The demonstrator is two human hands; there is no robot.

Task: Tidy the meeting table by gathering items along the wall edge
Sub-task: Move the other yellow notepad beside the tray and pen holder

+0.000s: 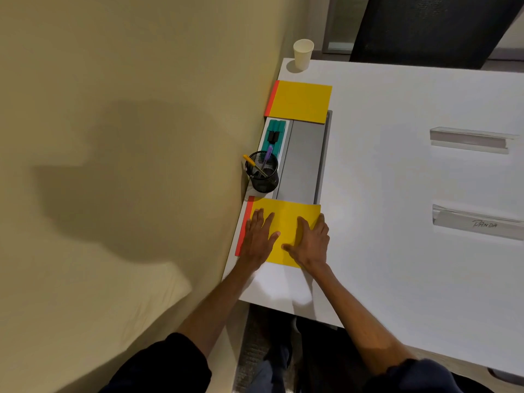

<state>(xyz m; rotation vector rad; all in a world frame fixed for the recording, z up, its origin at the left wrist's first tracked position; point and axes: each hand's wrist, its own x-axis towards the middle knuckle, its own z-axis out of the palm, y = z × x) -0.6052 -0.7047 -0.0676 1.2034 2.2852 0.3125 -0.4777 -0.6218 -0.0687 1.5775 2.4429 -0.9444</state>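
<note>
A yellow notepad with a red spine [286, 219] lies flat at the near wall edge of the white table [397, 194]. My left hand [259, 236] rests flat on its left half, fingers straight. My right hand [310, 241] presses on its right edge, fingers extended toward the wall. Farther along the wall stand a black mesh pen cup [263, 173] with pens, a teal box [275, 136] and a second yellow notepad [302, 102]. A white paper cup [303, 53] stands at the far corner.
A grey cable flap [304, 160] is set into the table beside the pen cup. Two clear acrylic name holders [470, 143] [479, 222] lie at the right. A dark chair back [425, 26] stands beyond the far edge. The beige wall [141, 137] borders the left.
</note>
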